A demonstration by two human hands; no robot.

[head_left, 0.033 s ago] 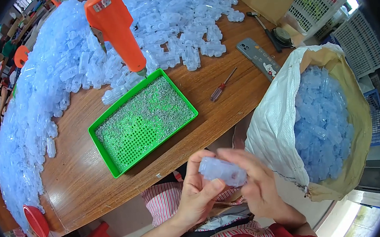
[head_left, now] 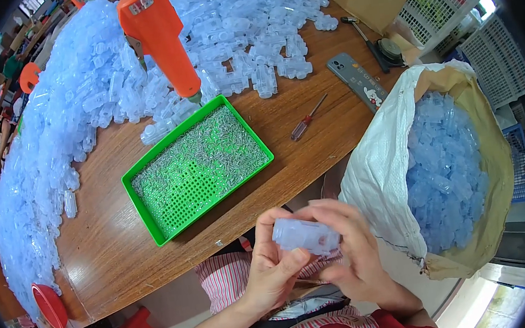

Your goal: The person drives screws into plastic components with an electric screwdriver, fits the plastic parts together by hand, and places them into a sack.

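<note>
A pale blue translucent plastic housing (head_left: pixel 306 235), roughly oblong with a round hole near its right end, is held over my lap, in front of the table edge. My left hand (head_left: pixel 273 264) pinches its left end, thumb on the near face and fingers behind. Curved around the right end is my right hand (head_left: pixel 355 243), fingers beside the far edge and thumb apart from the housing. Whether those fingertips touch it, I cannot tell. Beyond my hands, a green tray (head_left: pixel 155 232) of small silvery screws lies on the wooden table (head_left: pixel 120 260).
An orange electric screwdriver (head_left: pixel 166 53) hangs over the tray's far edge. Similar plastic housings (head_left: pixel 53 152) pile along the table's back and left. A small screwdriver (head_left: pixel 307 118) and a phone (head_left: pixel 355 79) lie right of the tray. A white sack (head_left: pixel 377 178) of plastic parts stands at right.
My right hand's thumb has swung left and away from the housing, and its fingers have shifted slightly left. The housing and my left hand have hardly moved.
</note>
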